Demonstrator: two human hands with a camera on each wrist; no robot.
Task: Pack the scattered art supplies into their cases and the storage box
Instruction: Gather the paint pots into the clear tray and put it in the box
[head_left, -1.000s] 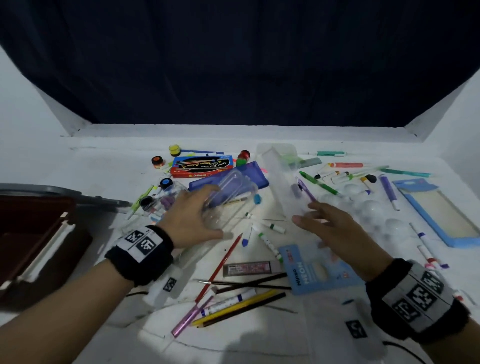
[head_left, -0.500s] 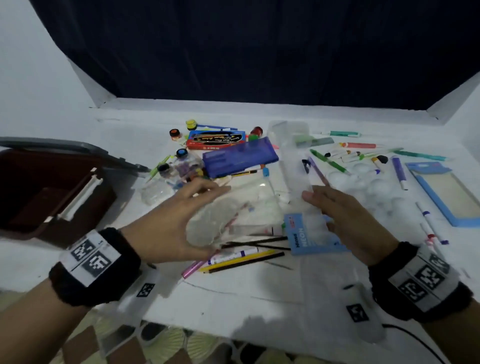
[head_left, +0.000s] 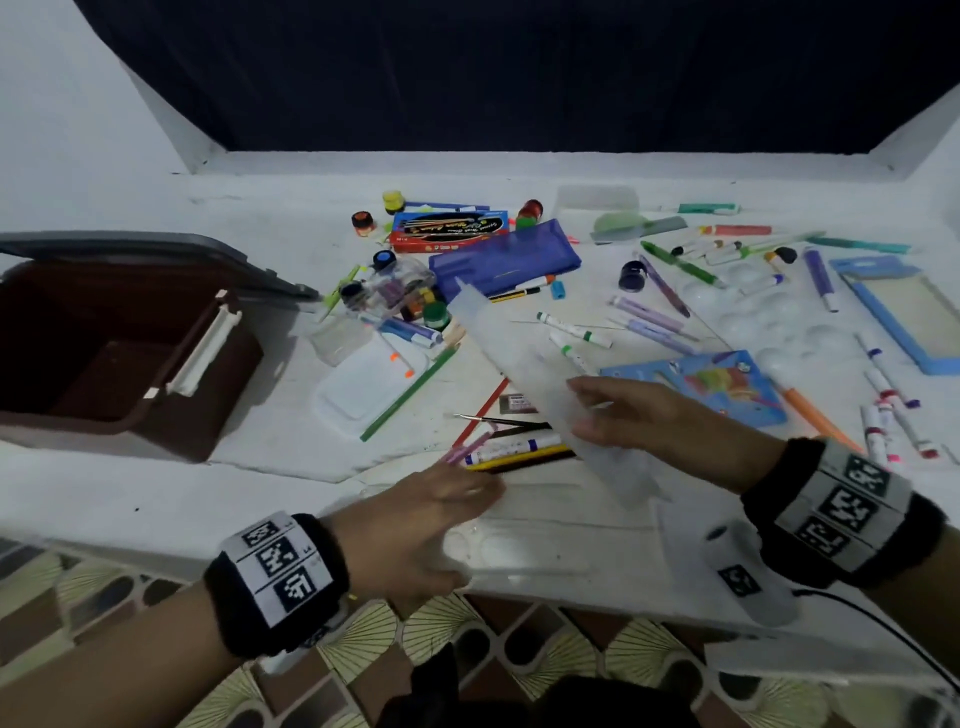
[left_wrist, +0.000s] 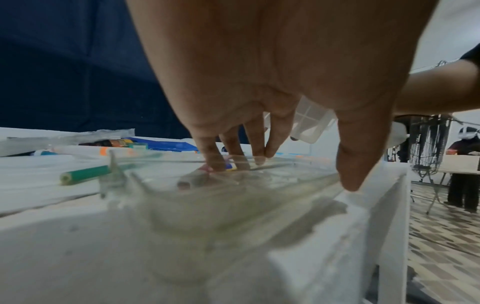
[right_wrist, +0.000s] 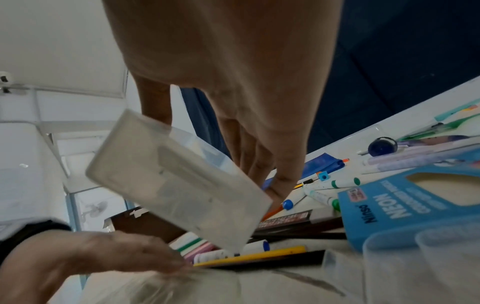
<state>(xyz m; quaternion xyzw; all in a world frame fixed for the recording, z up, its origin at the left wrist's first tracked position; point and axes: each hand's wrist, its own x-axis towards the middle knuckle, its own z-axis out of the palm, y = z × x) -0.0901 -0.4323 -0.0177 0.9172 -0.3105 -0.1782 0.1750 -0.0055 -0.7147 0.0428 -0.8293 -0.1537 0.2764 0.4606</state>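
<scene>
Two halves of a clear case are being handled: the lid (head_left: 540, 384) is held tilted in the right hand (head_left: 639, 415) above the worktop's middle, the tray (head_left: 519, 551) is set at its near edge under the left hand (head_left: 415, 525), fingers spread; next, pens are to be loaded

head cam looks down at table (head_left: 260, 457); wrist cams close, low, share pencils (head_left: 519, 457).

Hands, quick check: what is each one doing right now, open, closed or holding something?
Left hand: open, fingers spread flat on the clear tray at the table edge.
Right hand: holding the long translucent case, tilted.
</scene>
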